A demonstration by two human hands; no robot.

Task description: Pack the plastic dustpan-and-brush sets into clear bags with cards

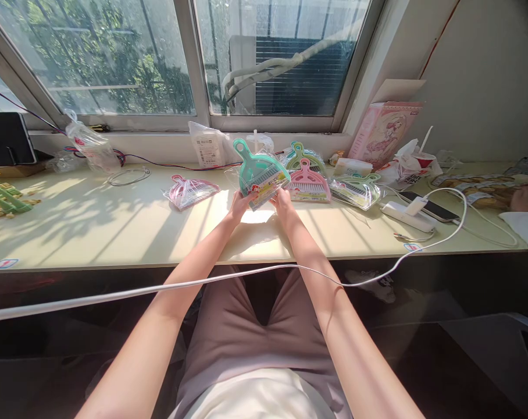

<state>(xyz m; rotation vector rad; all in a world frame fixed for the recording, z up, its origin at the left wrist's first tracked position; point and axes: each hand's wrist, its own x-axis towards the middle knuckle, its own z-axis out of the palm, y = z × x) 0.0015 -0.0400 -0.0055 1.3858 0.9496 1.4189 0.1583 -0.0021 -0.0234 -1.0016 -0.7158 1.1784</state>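
Both my hands hold up a mint-green mini dustpan and brush set (256,170) in clear wrapping with a printed label. My left hand (241,205) grips its lower left edge, thumb over the front. At the lower right corner my right hand (283,199) is closed on it. Just right of it, a pink dustpan set (308,185) lies in front of an olive-green one (299,152). Another wrapped green set (356,191) is farther right. To the left, a separate pink dustpan set (191,192) rests on the table.
A white cable (246,272) stretches across my forearms to a power strip (407,216) beside a phone (434,206). A pink box (384,132) leans by the window. Bagged cups (93,148) stand at the back left. Another person's hand (526,198) shows at the right edge.
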